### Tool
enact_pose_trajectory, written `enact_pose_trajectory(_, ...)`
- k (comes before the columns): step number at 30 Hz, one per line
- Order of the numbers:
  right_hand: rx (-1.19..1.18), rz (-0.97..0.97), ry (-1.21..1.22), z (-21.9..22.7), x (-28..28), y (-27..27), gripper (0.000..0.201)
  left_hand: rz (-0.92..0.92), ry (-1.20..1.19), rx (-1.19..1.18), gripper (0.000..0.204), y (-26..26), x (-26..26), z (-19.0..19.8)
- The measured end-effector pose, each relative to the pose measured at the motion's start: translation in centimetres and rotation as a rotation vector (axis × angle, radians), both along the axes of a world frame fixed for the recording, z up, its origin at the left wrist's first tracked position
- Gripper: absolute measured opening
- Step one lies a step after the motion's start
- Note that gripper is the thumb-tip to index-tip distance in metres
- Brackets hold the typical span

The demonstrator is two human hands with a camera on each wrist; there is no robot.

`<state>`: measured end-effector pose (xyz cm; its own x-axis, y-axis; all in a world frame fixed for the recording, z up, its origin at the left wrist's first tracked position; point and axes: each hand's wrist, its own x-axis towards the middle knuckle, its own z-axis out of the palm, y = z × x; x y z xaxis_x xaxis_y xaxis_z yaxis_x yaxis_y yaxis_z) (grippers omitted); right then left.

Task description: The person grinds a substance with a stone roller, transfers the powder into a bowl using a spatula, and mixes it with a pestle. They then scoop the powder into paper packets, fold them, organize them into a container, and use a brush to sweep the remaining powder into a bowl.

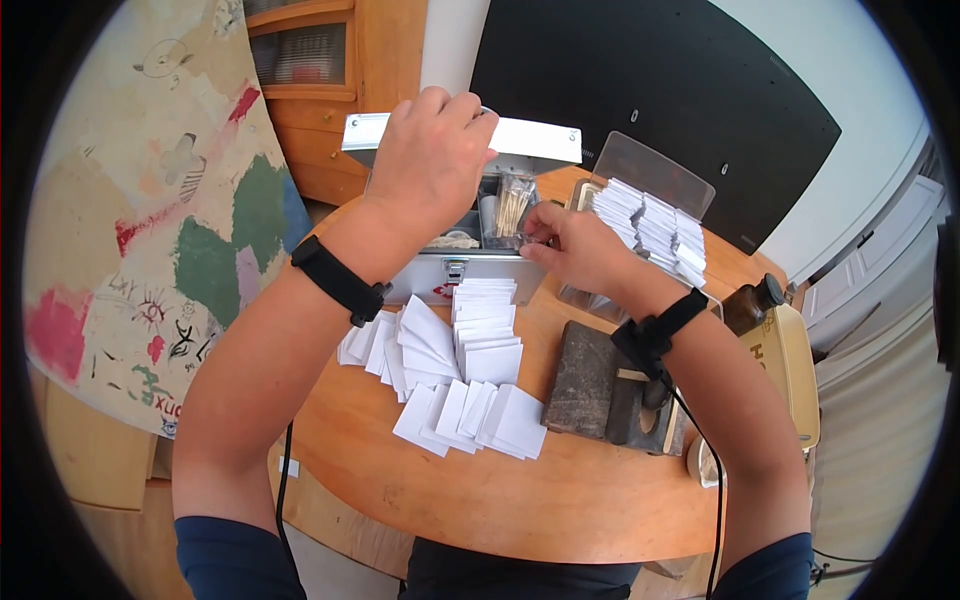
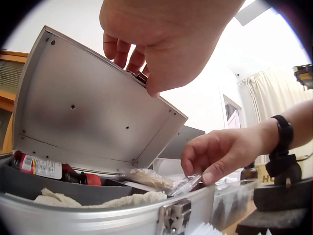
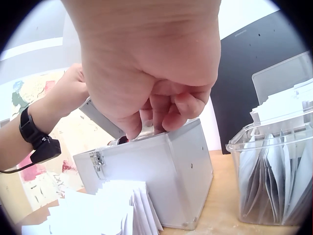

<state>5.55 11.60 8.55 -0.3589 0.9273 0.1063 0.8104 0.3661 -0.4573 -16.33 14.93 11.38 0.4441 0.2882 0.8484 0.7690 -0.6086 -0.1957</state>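
My left hand [image 1: 432, 150] grips the front edge of the raised lid [image 2: 98, 100] of a silver metal case [image 3: 142, 178], thumb inside and fingers over the outside. Over the case's front right corner, my right hand [image 1: 580, 245] pinches a clear plastic packet [image 2: 187, 185] between thumb and fingers. Its fingertips are partly hidden by the case wall in the right wrist view. Inside the case lie a bag of wooden sticks [image 1: 512, 205], a crumpled beige cloth [image 2: 98, 199] and a red-capped bottle [image 2: 90, 179]. A metal latch [image 1: 455, 270] sits on the front wall.
Stacks of white paper packets [image 1: 487, 340] lie before the case. To its right stands a clear plastic box [image 3: 274, 171] full of similar packets. Nearer are a dark stone slab [image 1: 580, 375], a brown bottle [image 1: 752, 303] and a yellow tin [image 1: 790, 370]. A black screen [image 1: 660, 100] rises behind.
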Motion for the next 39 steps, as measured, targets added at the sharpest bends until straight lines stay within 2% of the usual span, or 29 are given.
enact_pose_trajectory(2, -0.015, -0.013, -0.038, 0.2, -0.1, -0.1, 0.020, 0.002, 0.006, -0.003, 0.022, 0.0, 0.0, 0.0)
enact_pose_trajectory(4, 0.128, -0.008, -0.055, 0.1, -0.1, 0.0, 0.014, 0.004, 0.011, -0.006, 0.022, 0.1, 0.0, 0.0)
enact_pose_trajectory(5, 0.128, -0.008, -0.054, 0.0, -0.1, 0.1, 0.014, -0.002, 0.009, -0.008, 0.023, 0.1, -0.1, 0.0)
enact_pose_trajectory(7, 0.279, -0.049, 0.030, -0.5, 0.0, 0.3, 0.010, -0.011, 0.009, -0.013, 0.023, 0.1, -0.1, 0.0)
enact_pose_trajectory(9, 0.302, -0.061, 0.070, -0.7, 0.0, 0.4, 0.010, -0.019, 0.006, -0.071, 0.030, 0.1, -0.4, 0.2)
enact_pose_trajectory(13, 0.366, -0.090, 0.170, -1.4, 0.3, 0.8, 0.010, -0.034, 0.019, -0.069, 0.028, 0.9, -0.6, 0.7)
enact_pose_trajectory(17, 0.395, -0.160, 0.082, -1.0, 0.2, 0.7, 0.013, -0.082, 0.017, -0.107, 0.025, 1.6, -0.9, 1.2)
enact_pose_trajectory(22, 0.567, -0.092, 0.070, -1.3, 0.6, 1.0, 0.016, -0.090, 0.025, -0.134, 0.025, 1.7, -1.0, 1.5)
enact_pose_trajectory(35, 0.590, -0.047, 0.111, -1.0, 0.5, 1.5, 0.016, -0.078, 0.056, -0.202, 0.026, 1.7, -1.2, 1.8)
enact_pose_trajectory(39, 0.623, 0.057, 0.191, -0.5, -0.3, 1.6, 0.015, -0.136, 0.062, -0.266, 0.026, 2.4, -1.9, 2.1)
